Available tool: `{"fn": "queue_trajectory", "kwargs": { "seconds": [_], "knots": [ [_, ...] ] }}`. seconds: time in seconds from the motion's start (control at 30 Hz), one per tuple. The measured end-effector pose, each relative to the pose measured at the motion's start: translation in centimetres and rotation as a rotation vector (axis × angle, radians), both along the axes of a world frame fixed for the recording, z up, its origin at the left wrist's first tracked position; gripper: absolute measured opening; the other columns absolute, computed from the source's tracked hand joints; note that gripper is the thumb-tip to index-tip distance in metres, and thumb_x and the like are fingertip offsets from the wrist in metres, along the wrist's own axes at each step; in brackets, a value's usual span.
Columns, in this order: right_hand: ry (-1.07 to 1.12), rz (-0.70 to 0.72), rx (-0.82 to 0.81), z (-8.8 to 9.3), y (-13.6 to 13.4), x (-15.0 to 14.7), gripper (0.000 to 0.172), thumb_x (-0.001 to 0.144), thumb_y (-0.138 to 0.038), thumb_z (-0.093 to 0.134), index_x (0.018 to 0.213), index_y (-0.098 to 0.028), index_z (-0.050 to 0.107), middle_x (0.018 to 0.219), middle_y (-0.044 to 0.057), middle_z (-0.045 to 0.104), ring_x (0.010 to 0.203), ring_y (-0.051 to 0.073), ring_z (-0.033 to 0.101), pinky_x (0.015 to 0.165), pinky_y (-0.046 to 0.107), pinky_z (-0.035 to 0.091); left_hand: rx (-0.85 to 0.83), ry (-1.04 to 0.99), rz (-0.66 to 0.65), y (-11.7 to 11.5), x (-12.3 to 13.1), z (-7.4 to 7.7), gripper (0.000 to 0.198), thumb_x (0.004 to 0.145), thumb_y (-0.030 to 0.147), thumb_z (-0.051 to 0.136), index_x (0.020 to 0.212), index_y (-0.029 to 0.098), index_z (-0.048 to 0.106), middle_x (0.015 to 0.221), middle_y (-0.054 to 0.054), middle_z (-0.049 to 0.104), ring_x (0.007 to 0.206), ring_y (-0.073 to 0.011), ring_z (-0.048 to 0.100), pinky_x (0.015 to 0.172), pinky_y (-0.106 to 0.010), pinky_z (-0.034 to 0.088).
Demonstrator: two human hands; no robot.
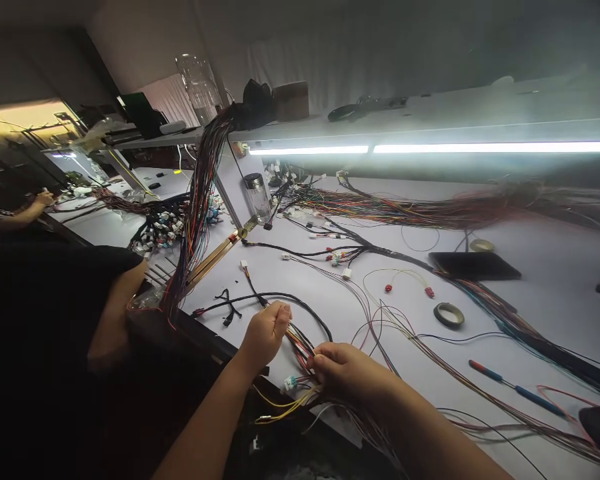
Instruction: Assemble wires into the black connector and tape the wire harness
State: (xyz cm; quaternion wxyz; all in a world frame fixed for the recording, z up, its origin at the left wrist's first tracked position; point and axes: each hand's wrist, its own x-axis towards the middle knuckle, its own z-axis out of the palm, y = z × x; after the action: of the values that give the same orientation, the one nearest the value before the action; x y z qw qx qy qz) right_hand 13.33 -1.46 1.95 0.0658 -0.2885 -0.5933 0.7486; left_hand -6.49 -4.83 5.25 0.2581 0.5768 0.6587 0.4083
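Note:
A wire harness (297, 343) of red, orange, yellow and dark wires runs between my two hands over the table's front edge. My left hand (266, 333) is closed round its upper part, where black-wrapped branches lead away to the back. Close to the right of it, my right hand (350, 373) pinches the bundle between thumb and bent fingers. Below the hands hang loose yellow wires (285, 413) and a white-and-teal connector (291, 383). A black-sleeved branch (290, 295) arcs behind my left hand, and a small white connector (244, 265) ends another branch.
Another taped harness (395, 253) crosses the table, near a tape roll (449, 315), a black tablet-like slab (475, 265) and a red-and-blue tool (517, 390). A glass bottle (257, 198) stands behind. A wire bundle (205, 193) hangs from the shelf (405, 123). A person (55, 300) is at left.

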Motion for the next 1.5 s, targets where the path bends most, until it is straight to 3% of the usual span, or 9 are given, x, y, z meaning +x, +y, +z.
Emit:
{"fn": "queue_trajectory", "kwargs": {
  "seconds": [0.33,0.53,0.7,0.87,1.0,1.13,1.3,1.4,1.5],
  "knots": [
    [0.032,-0.118,-0.116,-2.5,-0.5,-0.6,0.02,0.085,-0.037,0.056,0.079,-0.018,0.061,0.062,-0.004,0.051,0.054,0.01,0.04,0.052,0.022,0.03,-0.065,-0.168,0.016,0.5,0.1,-0.5,0.039,0.09,0.052,0.046,0.073,0.02,0.06,0.06,0.002,0.046,0.057,-0.0143,0.042,0.057,-0.025,0.033],
    [0.034,-0.154,-0.154,-3.0,-0.7,-0.8,0.021,0.082,-0.039,0.056,0.078,-0.018,0.059,0.061,-0.004,0.052,0.052,0.01,0.04,0.052,0.023,0.031,-0.229,-0.756,0.109,-1.6,2.0,-2.3,0.076,0.08,0.078,0.029,0.122,0.02,0.05,0.062,0.004,0.048,0.048,-0.0097,0.04,0.048,-0.021,0.032],
    [0.051,-0.151,-0.168,-2.4,-0.8,-0.6,0.027,0.082,-0.042,0.056,0.07,-0.018,0.054,0.06,-0.005,0.048,0.053,0.01,0.04,0.054,0.022,0.032,-0.433,-0.932,0.004,-4.3,4.2,-2.6,0.04,0.081,0.052,0.064,0.098,0.015,0.067,0.071,-0.001,0.057,0.054,-0.0078,0.044,0.056,-0.02,0.04],
    [0.042,-0.137,-0.147,-2.0,-0.8,-0.5,0.03,0.083,-0.042,0.056,0.065,-0.019,0.049,0.058,-0.005,0.045,0.053,0.01,0.039,0.055,0.023,0.032,-0.459,-0.887,-0.041,-4.5,4.3,-2.6,0.029,0.081,0.04,0.068,0.078,0.011,0.071,0.062,-0.001,0.057,0.047,-0.0051,0.038,0.047,-0.018,0.032],
    [0.026,-0.126,-0.124,-1.7,-0.9,-0.5,0.028,0.083,-0.042,0.055,0.066,-0.019,0.052,0.058,-0.004,0.048,0.053,0.011,0.042,0.055,0.023,0.035,-0.537,-0.946,-0.047,-4.1,4.0,-3.0,0.031,0.079,0.04,0.071,0.094,0.012,0.07,0.066,-0.005,0.065,0.042,-0.004,0.039,0.04,-0.017,0.028],
    [-0.028,-0.122,-0.091,-1.4,-0.8,-0.4,0.031,0.085,-0.044,0.051,0.071,-0.018,0.06,0.053,-0.004,0.047,0.044,0.008,0.037,0.046,0.022,0.033,-0.509,-1.016,-0.05,-4.0,4.4,-3.1,0.029,0.078,0.037,0.072,0.095,0.013,0.068,0.067,-0.005,0.066,0.054,-0.0107,0.058,0.053,-0.019,0.044],
    [-0.083,-0.206,0.058,-0.4,-0.4,0.1,0.044,0.079,-0.032,0.06,0.12,-0.017,0.058,0.078,0.0,0.065,0.048,0.009,0.046,0.047,0.022,0.037,-0.517,-1.053,-0.053,-3.9,5.0,-2.7,0.027,0.078,0.038,0.072,0.094,0.016,0.068,0.07,-0.004,0.068,0.056,-0.0131,0.062,0.062,-0.026,0.051],
    [-0.106,-0.292,0.237,0.9,0.5,2.4,0.042,0.074,-0.025,0.065,0.116,-0.022,0.063,0.103,0.004,0.067,0.068,0.014,0.057,0.067,0.027,0.045,-0.544,-1.027,-0.019,-3.7,5.1,-2.3,0.032,0.073,0.039,0.076,0.095,0.017,0.068,0.077,-0.004,0.07,0.066,-0.0167,0.067,0.071,-0.029,0.053],
    [-0.203,-0.336,0.626,2.4,2.0,7.6,0.025,0.082,-0.026,0.06,0.106,-0.024,0.067,0.103,0.004,0.067,0.083,0.018,0.059,0.08,0.031,0.043,-0.585,-0.963,0.011,-3.4,4.8,-2.2,0.036,0.067,0.04,0.081,0.091,0.017,0.069,0.079,-0.004,0.071,0.071,-0.0175,0.067,0.069,-0.027,0.053]
  ]
}}
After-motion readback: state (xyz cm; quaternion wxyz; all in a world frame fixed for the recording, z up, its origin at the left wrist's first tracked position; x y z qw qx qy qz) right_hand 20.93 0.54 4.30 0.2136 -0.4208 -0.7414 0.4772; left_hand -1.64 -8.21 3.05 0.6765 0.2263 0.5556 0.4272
